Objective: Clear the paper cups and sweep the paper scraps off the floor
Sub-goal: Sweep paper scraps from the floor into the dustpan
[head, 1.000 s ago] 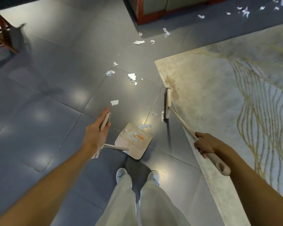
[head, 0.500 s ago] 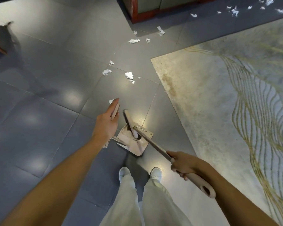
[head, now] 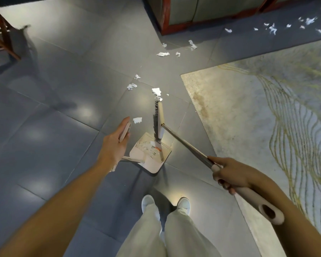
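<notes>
As we stand on tile [head: 59, 130], L hand [head: 112, 145] clasps dustpan [head: 152, 158] handle, R hand [head: 230, 173] clasps broom [head: 160, 121], scraps [head: 137, 120] ahead.

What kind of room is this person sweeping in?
Probably a living room or lounge: a big patterned rug on a grey tiled floor, a red-framed piece of furniture, and a wooden chair at the edge.

White scraps [head: 157, 91] strewn; some seemingly in dustpan [head: 152, 165]

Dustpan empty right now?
No, white paper scraps lie inside the dustpan, next to the head of the broom.
</notes>
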The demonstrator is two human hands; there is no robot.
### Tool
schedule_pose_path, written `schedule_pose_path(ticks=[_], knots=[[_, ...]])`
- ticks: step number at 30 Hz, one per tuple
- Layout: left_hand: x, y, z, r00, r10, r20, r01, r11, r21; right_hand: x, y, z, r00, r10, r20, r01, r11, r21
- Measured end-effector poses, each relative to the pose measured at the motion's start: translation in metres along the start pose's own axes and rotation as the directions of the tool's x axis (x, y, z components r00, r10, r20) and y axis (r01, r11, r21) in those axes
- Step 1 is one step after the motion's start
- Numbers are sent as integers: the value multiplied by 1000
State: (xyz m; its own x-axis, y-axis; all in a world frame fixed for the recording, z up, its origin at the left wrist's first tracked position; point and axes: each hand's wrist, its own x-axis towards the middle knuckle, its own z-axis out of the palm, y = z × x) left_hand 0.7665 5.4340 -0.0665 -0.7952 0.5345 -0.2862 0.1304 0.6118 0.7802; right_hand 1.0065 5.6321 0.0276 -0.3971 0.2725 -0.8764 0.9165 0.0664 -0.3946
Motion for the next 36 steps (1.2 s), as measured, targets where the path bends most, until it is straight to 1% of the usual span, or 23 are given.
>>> schedule_pose_path(ticks=[3,7,11,14,16,18,19,21,22,23,26,31,33,36], knots=[[11,-10,-21,999,-20,-34,19,1000,-19,16,-27,-9,1000,-9,-22,10,996,88],[27,-17,-45,993,-59,-102,57,998,-21,44,-66,-14,999,-16,-35,19,996,85],[59,-22,-66,983,-105,-150,96,993,-66,93,-103,-12,998,-39,-54,37,999,-39],[88,-23,-78,974,-122,-190,117,992,-36,145,-122,-1,993,-71,-98,48,975,-218],[111,-20,-81,962,-141,-233,133,990,-51,180,-129,8,992,-69,-108,35,958,-286],[135,-14,-84,953,-162,-257,159,987,-34,208,-132,14,997,-33,-67,12,957,-291],[145,-12,-87,953,-162,-257,163,986,-20,219,-134,13,1000,9,-28,-16,967,-256],[163,-8,-94,951,-159,-264,163,987,-4,235,-133,4,995,86,52,-78,989,-127],[170,-7,-96,950,-162,-268,169,986,2,240,-131,-1,991,108,79,-101,991,-88],[177,-6,-97,947,-170,-274,176,984,-1,242,-131,-6,988,117,98,-108,990,-95],[196,5,-89,937,-197,-289,184,980,-72,236,-131,-21,986,109,127,-87,982,-166],[227,26,-87,947,-175,-269,153,983,-100,217,-147,-74,983,84,165,-64,990,-124],[236,30,-92,951,-160,-264,140,986,-92,208,-157,-95,987,61,148,-42,991,-130],[248,40,-93,963,-139,-232,124,989,-78,200,-167,-117,996,26,87,-11,986,-169]])
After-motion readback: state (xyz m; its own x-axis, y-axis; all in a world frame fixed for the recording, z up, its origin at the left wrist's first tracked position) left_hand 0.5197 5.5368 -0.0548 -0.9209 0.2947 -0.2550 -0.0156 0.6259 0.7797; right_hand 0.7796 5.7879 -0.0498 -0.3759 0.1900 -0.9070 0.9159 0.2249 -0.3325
